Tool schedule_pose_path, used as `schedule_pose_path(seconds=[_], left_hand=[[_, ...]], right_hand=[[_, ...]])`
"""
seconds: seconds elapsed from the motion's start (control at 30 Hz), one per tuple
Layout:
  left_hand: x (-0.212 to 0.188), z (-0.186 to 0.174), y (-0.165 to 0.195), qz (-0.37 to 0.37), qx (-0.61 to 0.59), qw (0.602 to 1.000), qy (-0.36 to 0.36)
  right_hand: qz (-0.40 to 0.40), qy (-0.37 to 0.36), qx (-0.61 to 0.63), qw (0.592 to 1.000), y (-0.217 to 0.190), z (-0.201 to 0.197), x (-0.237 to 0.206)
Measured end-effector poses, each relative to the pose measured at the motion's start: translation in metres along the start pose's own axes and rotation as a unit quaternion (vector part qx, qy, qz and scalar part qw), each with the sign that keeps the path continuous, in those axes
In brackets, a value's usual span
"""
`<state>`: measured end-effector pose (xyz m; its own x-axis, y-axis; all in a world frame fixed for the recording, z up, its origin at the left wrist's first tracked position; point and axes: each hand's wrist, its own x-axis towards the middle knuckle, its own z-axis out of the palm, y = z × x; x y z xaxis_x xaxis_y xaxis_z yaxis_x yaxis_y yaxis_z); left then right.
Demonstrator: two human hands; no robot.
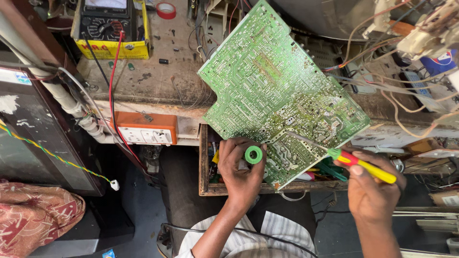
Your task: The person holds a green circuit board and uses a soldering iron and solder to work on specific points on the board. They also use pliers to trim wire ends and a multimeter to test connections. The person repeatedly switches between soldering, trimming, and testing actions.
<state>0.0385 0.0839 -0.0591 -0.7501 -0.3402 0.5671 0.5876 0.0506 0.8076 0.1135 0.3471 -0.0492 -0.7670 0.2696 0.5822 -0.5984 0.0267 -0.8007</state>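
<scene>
A large green circuit board stands tilted over the bench edge, its solder side facing me. My left hand grips the board's lower edge and also holds a small green spool between thumb and fingers. My right hand is closed on a screwdriver with a green, red and yellow handle. Its thin metal shaft reaches left and its tip rests on the board's lower right part.
A multimeter in a yellow case sits at the back left, its red and black leads hanging down. An orange socket box is fixed to the bench front. An open wooden drawer lies under the board. Tangled wires crowd the right.
</scene>
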Motion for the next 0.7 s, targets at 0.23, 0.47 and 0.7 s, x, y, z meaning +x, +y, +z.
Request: schedule_pose_path(seconds=[0.23,0.47,0.7], left_hand=[[-0.008,-0.004,0.011,-0.003,-0.010,1.000,-0.010],[-0.007,-0.039,0.008,-0.029,0.155,0.976,-0.153],[-0.014,-0.027,-0.008,0.129,0.340,0.891,-0.273]], right_hand=[[0.022,-0.078,0.119,0.990,-0.027,-0.108,0.016],[-0.053,0.003,0.014,0.999,-0.080,-0.277,0.036],[-0.192,0.309,-0.157,0.918,-0.110,-0.367,0.123]])
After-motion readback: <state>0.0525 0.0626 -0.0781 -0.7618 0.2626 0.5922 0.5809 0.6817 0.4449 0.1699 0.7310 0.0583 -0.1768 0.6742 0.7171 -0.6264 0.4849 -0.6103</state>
